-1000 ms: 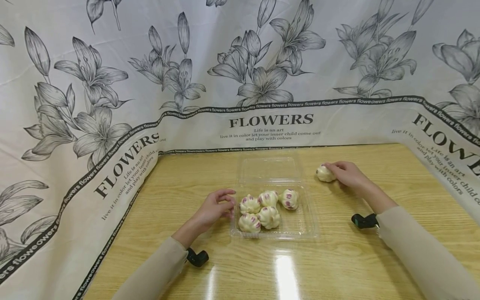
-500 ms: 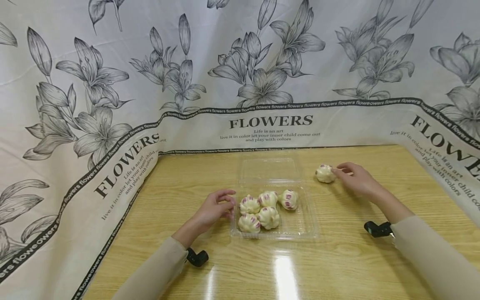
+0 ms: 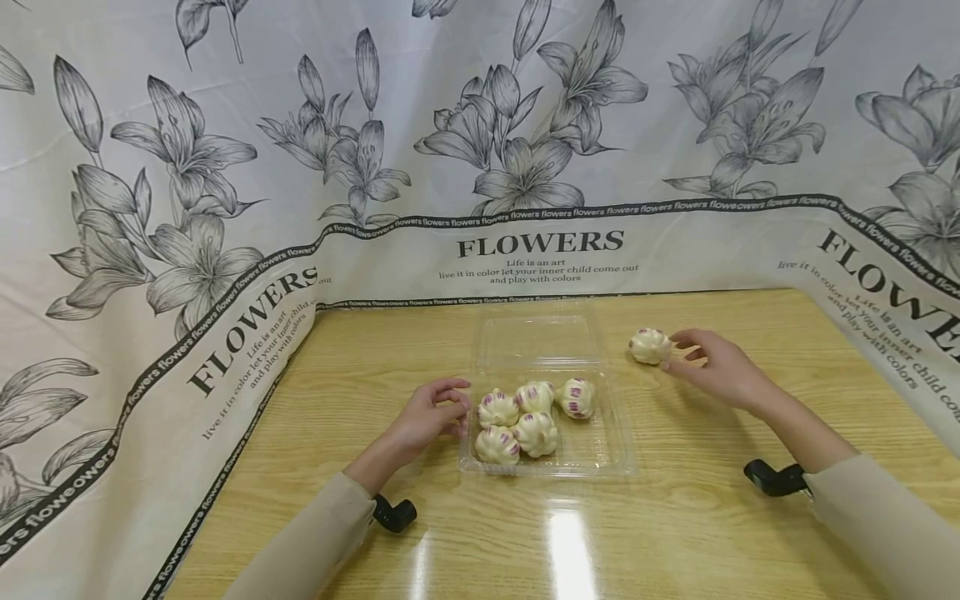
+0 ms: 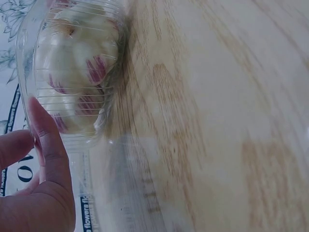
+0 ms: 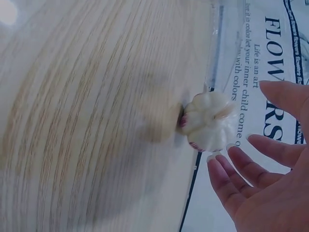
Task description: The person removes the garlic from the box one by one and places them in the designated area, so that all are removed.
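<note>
- With right hand (image 3: 716,373) held wide just right of lone garlic bulb (image 3: 649,346), nothing enclosed in the grip; cannot tell contact from a slight gap.
- Probably curved so to suit round sides of bulb, resting on tabletop (image 3: 337,533) to the right of clear container (image 3: 592,450).
- With left hand (image 3: 423,421) at left rim of container, likely to steady light plastic; cannot tell a pinch from mere touch.
- Shows four bulbs (image 3: 538,435) nested at left inside container, perhaps saving room near right, and fifth bulb (image 3: 577,398) toward far right.
- Has lid (image 3: 536,337) laid back far side, presumably for access.
</note>
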A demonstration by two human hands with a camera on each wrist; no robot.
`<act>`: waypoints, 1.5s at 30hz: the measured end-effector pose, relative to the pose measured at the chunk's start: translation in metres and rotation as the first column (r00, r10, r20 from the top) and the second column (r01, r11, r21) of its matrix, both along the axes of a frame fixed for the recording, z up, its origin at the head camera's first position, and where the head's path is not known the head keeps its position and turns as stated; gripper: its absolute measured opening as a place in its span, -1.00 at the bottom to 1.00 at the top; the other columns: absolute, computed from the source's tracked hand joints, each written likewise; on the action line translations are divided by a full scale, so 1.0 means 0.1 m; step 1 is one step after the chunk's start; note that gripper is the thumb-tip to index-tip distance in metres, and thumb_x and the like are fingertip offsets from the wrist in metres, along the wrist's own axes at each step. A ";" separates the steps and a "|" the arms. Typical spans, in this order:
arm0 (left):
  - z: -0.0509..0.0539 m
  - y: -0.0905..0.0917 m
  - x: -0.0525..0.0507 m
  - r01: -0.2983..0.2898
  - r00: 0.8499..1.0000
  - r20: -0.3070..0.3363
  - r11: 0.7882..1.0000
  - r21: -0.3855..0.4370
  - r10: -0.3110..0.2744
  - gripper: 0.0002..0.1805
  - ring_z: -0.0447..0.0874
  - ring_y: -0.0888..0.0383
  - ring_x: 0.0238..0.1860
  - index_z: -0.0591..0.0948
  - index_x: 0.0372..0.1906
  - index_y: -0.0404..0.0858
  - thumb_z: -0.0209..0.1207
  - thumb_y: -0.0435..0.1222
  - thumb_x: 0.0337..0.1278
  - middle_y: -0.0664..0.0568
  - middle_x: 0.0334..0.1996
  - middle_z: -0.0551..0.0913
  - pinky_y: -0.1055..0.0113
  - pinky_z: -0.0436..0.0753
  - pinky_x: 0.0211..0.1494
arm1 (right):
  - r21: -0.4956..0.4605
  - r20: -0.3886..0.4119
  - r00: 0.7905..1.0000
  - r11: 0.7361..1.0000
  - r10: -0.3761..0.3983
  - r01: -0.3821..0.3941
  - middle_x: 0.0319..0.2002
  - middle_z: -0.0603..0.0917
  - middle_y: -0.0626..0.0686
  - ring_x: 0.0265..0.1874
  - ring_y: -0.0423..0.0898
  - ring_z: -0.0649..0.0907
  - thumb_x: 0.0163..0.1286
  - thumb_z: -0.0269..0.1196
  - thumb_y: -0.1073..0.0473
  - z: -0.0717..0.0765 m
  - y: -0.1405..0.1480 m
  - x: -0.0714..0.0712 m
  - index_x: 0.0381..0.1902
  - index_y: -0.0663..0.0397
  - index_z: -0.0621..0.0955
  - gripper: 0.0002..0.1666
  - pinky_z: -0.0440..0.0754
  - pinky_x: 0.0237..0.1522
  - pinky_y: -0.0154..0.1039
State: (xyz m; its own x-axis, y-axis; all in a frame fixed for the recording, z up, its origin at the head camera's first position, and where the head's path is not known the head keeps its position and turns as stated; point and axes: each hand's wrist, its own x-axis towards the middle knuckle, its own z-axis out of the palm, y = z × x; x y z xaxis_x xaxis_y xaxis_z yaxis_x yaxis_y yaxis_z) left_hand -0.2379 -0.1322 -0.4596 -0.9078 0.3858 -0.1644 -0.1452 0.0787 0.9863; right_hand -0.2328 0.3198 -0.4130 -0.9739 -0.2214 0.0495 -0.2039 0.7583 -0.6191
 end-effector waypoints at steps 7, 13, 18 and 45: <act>0.00 0.00 0.01 0.007 1.000 -0.007 1.000 0.002 -0.007 -0.49 0.62 0.13 -0.34 0.34 0.44 -0.44 0.09 -0.46 0.49 -0.13 -0.14 0.60 0.28 0.74 -0.28 | -0.029 -0.037 0.996 0.996 0.077 -0.079 0.21 0.49 0.49 0.11 0.39 0.57 0.45 0.35 0.11 0.08 -0.15 0.14 0.35 0.52 0.38 -0.26 0.68 0.04 0.20; 0.01 0.00 0.00 0.016 1.000 -0.003 1.000 0.000 -0.016 -0.48 0.63 0.13 -0.34 0.34 0.45 -0.43 0.10 -0.45 0.49 -0.16 -0.12 0.60 0.28 0.73 -0.27 | -0.062 -0.043 0.989 0.988 0.142 -0.144 0.21 0.52 0.44 0.11 0.34 0.59 0.40 0.38 0.19 0.10 -0.29 0.23 0.35 0.48 0.42 -0.30 0.63 0.12 0.24; 0.01 0.00 0.01 0.013 1.000 0.001 1.000 0.003 -0.013 -0.48 0.63 0.12 -0.34 0.34 0.45 -0.42 0.10 -0.46 0.48 -0.17 -0.11 0.60 0.27 0.74 -0.28 | -0.082 -0.075 0.978 0.976 0.196 -0.201 0.20 0.55 0.43 0.08 0.31 0.62 0.34 0.42 0.26 0.11 -0.43 0.28 0.33 0.46 0.45 -0.31 0.63 0.13 0.23; 0.01 0.00 0.00 0.011 1.000 0.008 1.000 0.010 -0.011 -0.48 0.62 0.13 -0.35 0.33 0.44 -0.45 0.10 -0.47 0.47 -0.20 -0.11 0.59 0.27 0.72 -0.29 | 0.140 -0.169 0.900 0.914 0.402 -0.382 0.22 0.54 0.33 0.15 0.29 0.59 0.17 0.40 0.51 -0.04 -1.01 0.15 0.26 0.40 0.52 -0.34 0.65 0.16 0.16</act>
State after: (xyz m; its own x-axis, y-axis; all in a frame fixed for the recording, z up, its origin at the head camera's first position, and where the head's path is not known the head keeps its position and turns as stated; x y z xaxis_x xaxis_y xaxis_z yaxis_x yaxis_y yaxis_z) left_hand -0.2376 -0.1326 -0.4581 -0.9022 0.3973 -0.1677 -0.1523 0.0702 0.9858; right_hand -0.2175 0.2193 -0.4173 -0.7814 -0.5968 0.1824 -0.6036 0.6486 -0.4636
